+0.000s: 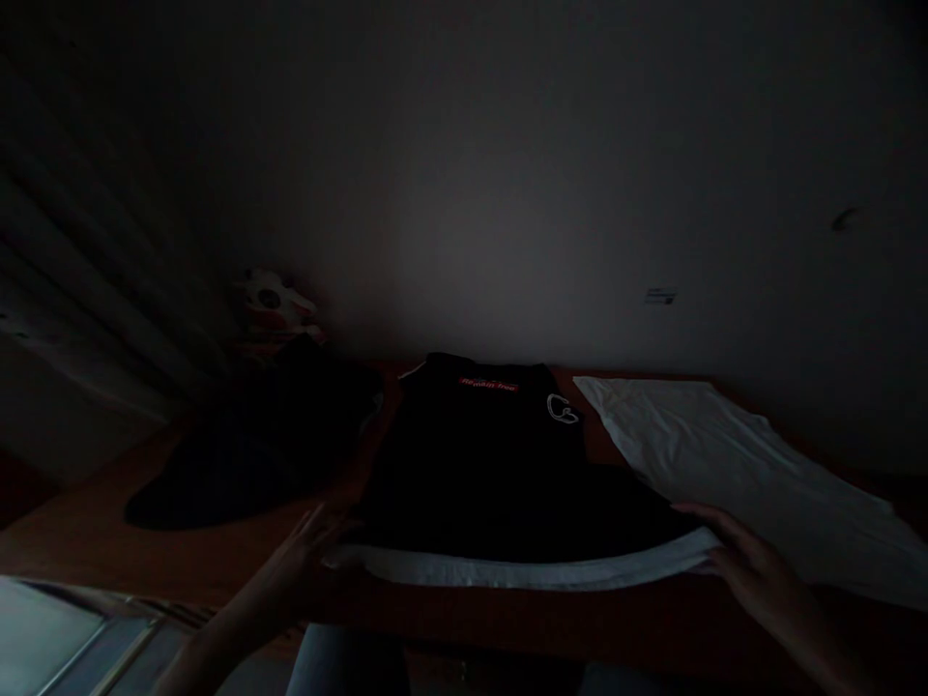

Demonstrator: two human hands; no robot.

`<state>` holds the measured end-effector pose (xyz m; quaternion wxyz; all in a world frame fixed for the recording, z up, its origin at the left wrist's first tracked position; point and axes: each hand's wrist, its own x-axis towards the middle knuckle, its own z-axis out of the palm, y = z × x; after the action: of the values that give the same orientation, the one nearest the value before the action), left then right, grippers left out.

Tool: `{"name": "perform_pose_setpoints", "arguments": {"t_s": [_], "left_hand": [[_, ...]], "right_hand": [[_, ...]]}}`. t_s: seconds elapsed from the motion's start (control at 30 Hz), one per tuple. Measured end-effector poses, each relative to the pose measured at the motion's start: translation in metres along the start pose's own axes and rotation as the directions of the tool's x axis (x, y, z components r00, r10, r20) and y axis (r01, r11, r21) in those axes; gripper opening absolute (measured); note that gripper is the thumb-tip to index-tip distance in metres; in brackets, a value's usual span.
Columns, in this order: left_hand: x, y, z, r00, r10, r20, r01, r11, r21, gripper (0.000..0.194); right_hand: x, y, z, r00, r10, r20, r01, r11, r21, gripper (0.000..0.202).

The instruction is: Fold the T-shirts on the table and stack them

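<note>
A black T-shirt (478, 464) lies spread on the wooden table (79, 522), its collar end toward the wall. It bears a red print with white lettering, a white outline mark at the right, and a pale band along the hem. At the hem's left corner my left hand (319, 541) is closed on the fabric. My right hand (732, 546) pinches the opposite corner, stretching the band between both hands. The dim light hides much of the fingers.
A white garment (725, 454) is laid out on the right of the table. To the left is a heap of dark clothes (239, 454), with a white soft toy (275, 300) behind it. Curtains (79, 300) hang at the far left; a wall (493, 193) stands behind.
</note>
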<state>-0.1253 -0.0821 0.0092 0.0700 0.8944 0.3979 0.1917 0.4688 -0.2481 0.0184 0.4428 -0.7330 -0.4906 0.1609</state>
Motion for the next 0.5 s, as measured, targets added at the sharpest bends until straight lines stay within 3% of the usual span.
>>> {"name": "perform_pose_setpoints", "arguments": {"t_s": [0.1, 0.2, 0.37, 0.5], "left_hand": [[-0.002, -0.01, 0.006, 0.993, 0.11, 0.03, -0.113, 0.983, 0.148, 0.044], [-0.001, -0.017, -0.003, 0.992, 0.125, 0.011, -0.125, 0.984, 0.13, 0.05], [-0.003, -0.012, -0.038, 0.996, 0.05, -0.072, -0.047, 0.998, 0.047, 0.027], [-0.022, -0.011, -0.047, 0.978, -0.103, -0.183, 0.088, 0.992, -0.091, 0.039]], "right_hand": [[0.001, 0.001, -0.002, 1.0, -0.027, 0.007, 0.028, 0.997, -0.074, 0.048], [-0.001, 0.006, -0.006, 0.997, -0.067, 0.031, 0.071, 0.984, -0.161, 0.048], [-0.017, 0.004, -0.025, 0.966, -0.051, 0.253, 0.111, 0.967, -0.229, 0.038], [-0.029, -0.015, -0.05, 0.914, -0.012, 0.405, 0.138, 0.949, -0.282, 0.027]]}}
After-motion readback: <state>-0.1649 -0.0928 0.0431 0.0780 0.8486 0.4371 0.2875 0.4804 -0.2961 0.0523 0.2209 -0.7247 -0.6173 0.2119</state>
